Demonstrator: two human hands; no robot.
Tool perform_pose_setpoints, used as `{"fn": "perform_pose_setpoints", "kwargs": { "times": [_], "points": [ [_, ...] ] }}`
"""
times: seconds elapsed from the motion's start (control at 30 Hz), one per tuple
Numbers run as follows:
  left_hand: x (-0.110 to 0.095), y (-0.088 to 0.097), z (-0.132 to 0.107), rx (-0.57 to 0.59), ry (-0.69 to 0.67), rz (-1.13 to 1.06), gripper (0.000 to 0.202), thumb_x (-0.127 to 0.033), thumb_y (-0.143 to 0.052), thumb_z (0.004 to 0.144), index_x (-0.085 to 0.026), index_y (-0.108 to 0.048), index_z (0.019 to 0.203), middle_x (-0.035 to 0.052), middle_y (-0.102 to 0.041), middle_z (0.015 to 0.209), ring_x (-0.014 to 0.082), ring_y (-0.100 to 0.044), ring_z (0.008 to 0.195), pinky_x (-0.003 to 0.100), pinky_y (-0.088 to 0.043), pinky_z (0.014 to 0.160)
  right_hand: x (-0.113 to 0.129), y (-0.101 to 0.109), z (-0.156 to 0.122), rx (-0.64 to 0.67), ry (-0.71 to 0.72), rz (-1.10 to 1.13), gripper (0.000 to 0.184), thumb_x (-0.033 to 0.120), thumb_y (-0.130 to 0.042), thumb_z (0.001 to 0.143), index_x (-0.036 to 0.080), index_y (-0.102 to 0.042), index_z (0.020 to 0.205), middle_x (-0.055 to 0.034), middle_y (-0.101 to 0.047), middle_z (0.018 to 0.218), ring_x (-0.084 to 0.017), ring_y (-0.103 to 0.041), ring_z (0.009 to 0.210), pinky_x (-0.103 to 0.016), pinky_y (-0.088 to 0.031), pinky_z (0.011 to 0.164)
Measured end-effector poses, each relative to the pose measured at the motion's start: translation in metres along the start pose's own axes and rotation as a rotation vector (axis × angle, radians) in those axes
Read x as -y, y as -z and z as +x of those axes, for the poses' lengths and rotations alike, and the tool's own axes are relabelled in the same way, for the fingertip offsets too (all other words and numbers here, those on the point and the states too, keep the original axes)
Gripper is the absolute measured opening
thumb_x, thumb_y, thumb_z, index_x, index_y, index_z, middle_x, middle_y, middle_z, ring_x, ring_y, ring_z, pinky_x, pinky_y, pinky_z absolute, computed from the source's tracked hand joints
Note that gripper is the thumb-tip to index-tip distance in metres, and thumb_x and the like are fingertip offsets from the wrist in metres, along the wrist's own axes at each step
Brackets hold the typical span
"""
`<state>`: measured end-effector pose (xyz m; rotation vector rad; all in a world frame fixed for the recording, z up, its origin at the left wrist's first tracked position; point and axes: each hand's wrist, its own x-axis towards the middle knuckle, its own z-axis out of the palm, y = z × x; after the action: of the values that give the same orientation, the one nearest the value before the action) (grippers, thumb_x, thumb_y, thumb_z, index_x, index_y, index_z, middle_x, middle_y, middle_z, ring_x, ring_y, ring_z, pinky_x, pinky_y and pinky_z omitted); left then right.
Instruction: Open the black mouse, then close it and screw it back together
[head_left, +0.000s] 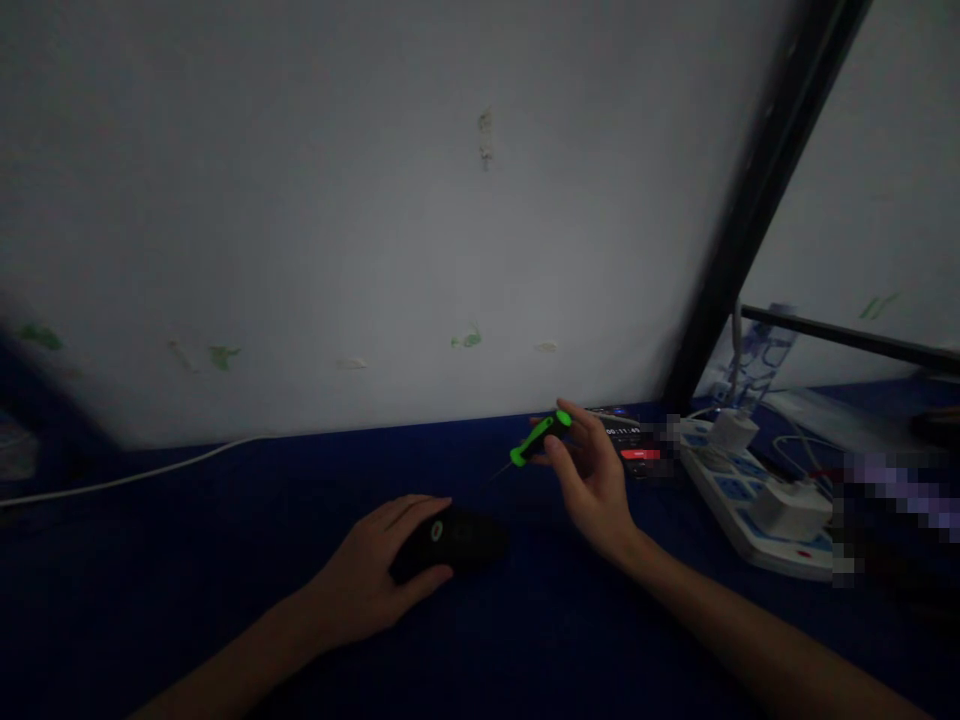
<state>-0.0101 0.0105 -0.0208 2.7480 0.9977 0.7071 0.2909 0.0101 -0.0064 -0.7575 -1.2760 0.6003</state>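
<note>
My right hand is raised above the desk and pinches a small screwdriver with a bright green and black handle, its thin shaft pointing down to the left. My left hand lies over a black computer mouse, its fingers and thumb curled around the mouse's sides. The mouse rests on a dark blue desk surface. A small lit device with a digital readout and a red mark lies just behind my right hand.
A white power strip holds white chargers at the right. A white cable runs along the back left. A scuffed white wall rises behind the desk, and a black metal frame bar stands at the right. Pixelated patches cover parts of the right side.
</note>
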Motion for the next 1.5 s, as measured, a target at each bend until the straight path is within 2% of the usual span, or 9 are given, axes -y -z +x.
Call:
{"fn": "perform_pose_setpoints", "kwargs": {
  "times": [0.1, 0.27, 0.43, 0.57, 0.77, 1.03, 1.27, 1.4, 1.5],
  "points": [
    [0.0, 0.0, 0.0, -0.005, 0.008, -0.042, 0.061, -0.039, -0.078, 0.092, -0.03, -0.05, 0.146, 0.0092, -0.067, 0.138, 0.028, -0.07, 0.12, 0.047, -0.059, 0.104, 0.007, 0.001, 0.002, -0.062, 0.065, 0.022, 0.044, 0.034, -0.064, 0.103, 0.034, -0.052, 0.146, -0.0073, -0.073, 0.121, -0.02, -0.077, 0.093, -0.036, -0.069, 0.075],
    [-0.002, 0.001, -0.001, -0.085, -0.028, -0.07, 0.068, -0.043, -0.084, 0.086, -0.029, -0.051, 0.144, 0.0093, -0.068, 0.131, 0.0275, -0.071, 0.115, 0.045, -0.061, 0.099, 0.015, 0.004, 0.004, -0.134, 0.137, -0.022, 0.041, 0.033, -0.059, 0.106, 0.033, -0.054, 0.147, -0.0081, -0.073, 0.119, -0.02, -0.076, 0.09, -0.037, -0.069, 0.075],
    [-0.005, 0.003, 0.001, -0.153, -0.096, -0.083, 0.06, -0.047, -0.084, 0.086, -0.026, -0.058, 0.136, 0.0095, -0.07, 0.123, 0.0259, -0.073, 0.107, 0.04, -0.063, 0.092, 0.015, 0.004, 0.002, -0.108, 0.113, -0.034, 0.042, 0.034, -0.058, 0.106, 0.032, -0.054, 0.147, -0.0086, -0.074, 0.118, -0.021, -0.075, 0.094, -0.037, -0.067, 0.074],
    [-0.004, 0.003, 0.002, -0.174, -0.131, -0.065, 0.051, -0.051, -0.079, 0.091, -0.027, -0.061, 0.132, 0.0104, -0.07, 0.122, 0.026, -0.072, 0.107, 0.04, -0.062, 0.091, 0.015, 0.003, 0.0, -0.08, 0.097, -0.042, 0.041, 0.035, -0.057, 0.106, 0.032, -0.053, 0.147, -0.0081, -0.074, 0.117, -0.021, -0.075, 0.089, -0.037, -0.066, 0.072],
    [-0.002, 0.001, 0.001, -0.167, -0.157, -0.003, 0.039, -0.05, -0.068, 0.1, -0.029, -0.065, 0.133, 0.0118, -0.068, 0.129, 0.0272, -0.072, 0.109, 0.043, -0.062, 0.091, 0.013, 0.003, -0.001, -0.07, 0.078, -0.024, 0.041, 0.035, -0.056, 0.106, 0.032, -0.053, 0.147, -0.0082, -0.072, 0.119, -0.021, -0.074, 0.091, -0.037, -0.066, 0.073],
    [0.0, 0.002, 0.0, -0.111, -0.125, -0.049, 0.039, -0.052, -0.065, 0.102, -0.029, -0.064, 0.134, 0.0121, -0.066, 0.134, 0.0262, -0.072, 0.111, 0.043, -0.063, 0.093, 0.012, 0.003, -0.002, -0.047, 0.073, 0.003, 0.041, 0.034, -0.057, 0.106, 0.033, -0.053, 0.146, -0.0078, -0.072, 0.119, -0.02, -0.075, 0.09, -0.037, -0.066, 0.074],
    [-0.001, 0.002, -0.001, -0.116, -0.114, -0.111, 0.038, -0.047, -0.069, 0.101, -0.028, -0.066, 0.134, 0.0109, -0.066, 0.133, 0.0238, -0.074, 0.109, 0.038, -0.064, 0.092, 0.017, 0.005, -0.001, -0.072, 0.081, -0.042, 0.038, 0.033, -0.072, 0.097, 0.033, -0.061, 0.134, -0.0057, -0.073, 0.116, -0.021, -0.076, 0.09, -0.04, -0.067, 0.079],
    [-0.002, 0.002, 0.0, -0.123, -0.112, -0.121, 0.037, -0.045, -0.069, 0.101, -0.028, -0.067, 0.133, 0.0104, -0.066, 0.132, 0.0231, -0.074, 0.109, 0.038, -0.065, 0.094, 0.023, 0.006, -0.002, -0.016, 0.082, -0.003, 0.034, 0.035, -0.062, 0.103, 0.033, -0.057, 0.137, -0.0084, -0.073, 0.124, -0.021, -0.075, 0.088, -0.043, -0.067, 0.078],
    [-0.002, 0.002, 0.0, -0.124, -0.111, -0.122, 0.036, -0.043, -0.07, 0.101, -0.028, -0.067, 0.134, 0.0102, -0.066, 0.132, 0.0233, -0.074, 0.111, 0.037, -0.064, 0.095, 0.023, 0.007, -0.002, 0.006, 0.104, 0.007, 0.032, 0.037, -0.057, 0.105, 0.033, -0.056, 0.137, -0.0096, -0.071, 0.129, -0.023, -0.074, 0.095, -0.045, -0.067, 0.081]
  ]
}}
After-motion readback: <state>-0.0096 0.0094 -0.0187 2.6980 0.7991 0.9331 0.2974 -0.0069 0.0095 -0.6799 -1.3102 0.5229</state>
